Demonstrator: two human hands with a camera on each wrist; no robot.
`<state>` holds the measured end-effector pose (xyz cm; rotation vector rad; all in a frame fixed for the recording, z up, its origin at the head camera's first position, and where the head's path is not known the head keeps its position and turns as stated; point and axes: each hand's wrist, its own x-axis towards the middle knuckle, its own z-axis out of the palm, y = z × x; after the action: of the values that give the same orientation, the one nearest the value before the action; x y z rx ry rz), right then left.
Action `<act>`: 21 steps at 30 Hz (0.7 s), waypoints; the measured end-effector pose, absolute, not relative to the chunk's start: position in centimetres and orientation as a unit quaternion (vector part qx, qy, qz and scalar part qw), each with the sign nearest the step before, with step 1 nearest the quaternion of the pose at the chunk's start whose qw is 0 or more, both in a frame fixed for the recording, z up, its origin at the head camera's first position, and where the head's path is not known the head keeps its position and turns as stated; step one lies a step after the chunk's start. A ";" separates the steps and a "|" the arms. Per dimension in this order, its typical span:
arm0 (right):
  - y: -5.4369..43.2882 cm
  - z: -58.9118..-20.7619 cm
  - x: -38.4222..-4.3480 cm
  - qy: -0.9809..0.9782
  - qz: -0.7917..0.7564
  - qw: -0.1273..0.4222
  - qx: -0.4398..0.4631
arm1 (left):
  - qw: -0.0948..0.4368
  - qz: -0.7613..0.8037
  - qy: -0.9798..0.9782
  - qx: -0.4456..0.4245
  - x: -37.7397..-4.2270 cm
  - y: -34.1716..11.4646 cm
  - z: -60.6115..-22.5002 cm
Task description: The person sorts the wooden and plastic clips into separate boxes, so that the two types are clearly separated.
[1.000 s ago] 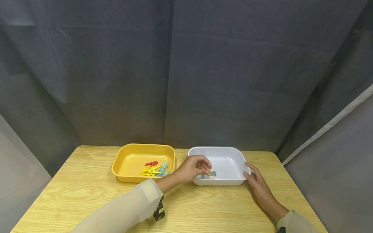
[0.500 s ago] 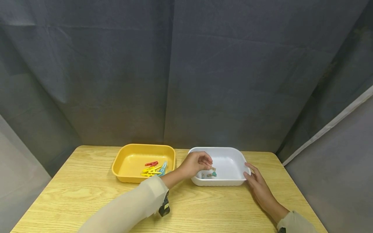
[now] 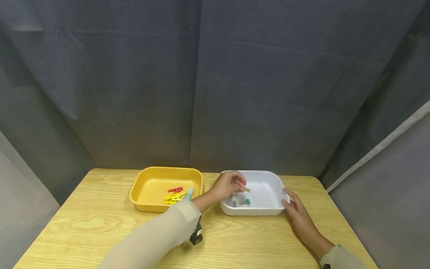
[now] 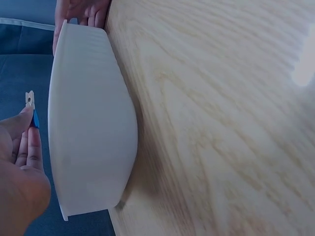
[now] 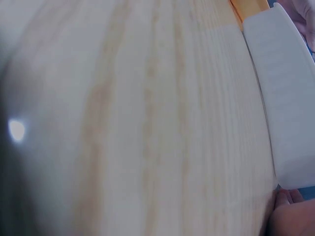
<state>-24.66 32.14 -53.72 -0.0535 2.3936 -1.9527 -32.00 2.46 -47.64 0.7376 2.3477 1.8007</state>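
My left hand (image 3: pixel 229 186) is over the left part of the white tray (image 3: pixel 262 212). Its thumb and fingertips pinch a small clothespin (image 4: pixel 30 101), pale wood at one end with blue showing by the fingers. Below the hand lie a few small wooden clips, one with a teal ornament (image 3: pixel 247 201). At the tray's right end, my right hand (image 3: pixel 299 215) holds the rim between thumb and fingers. In the right wrist view that hand is mostly cut off, and the tray's outer wall (image 5: pixel 280 88) stands at the right edge.
A yellow tray (image 3: pixel 147 206) stands to the left, holding a red clothespin (image 3: pixel 175 189), yellow clothespins (image 3: pixel 173 198) and light blue ones (image 3: pixel 189 193), partly behind my left sleeve. Dark curtains hang behind the wooden table (image 3: pixel 84 224).
My left hand has risen from the tray's bottom and moved slightly away from me, with the clothespin in its fingers. More clips show beneath it. The right hand stays at the rim.
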 end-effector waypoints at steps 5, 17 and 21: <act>32.1 -53.8 -24.7 0.769 -0.639 0.025 -0.015 | 0.047 0.591 0.772 0.229 -32.6 3.0 -47.5; 32.1 -54.0 -24.7 0.760 -0.649 0.018 -0.020 | 0.047 0.576 0.790 0.205 -34.0 4.6 -47.3; 32.2 -54.2 -24.8 0.762 -0.647 0.018 -0.017 | 0.047 0.574 0.792 0.203 -34.6 5.2 -47.5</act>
<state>-24.78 32.18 -54.17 -0.0528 2.3680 -2.0087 -34.64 5.17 -47.50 0.6193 2.4169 1.7500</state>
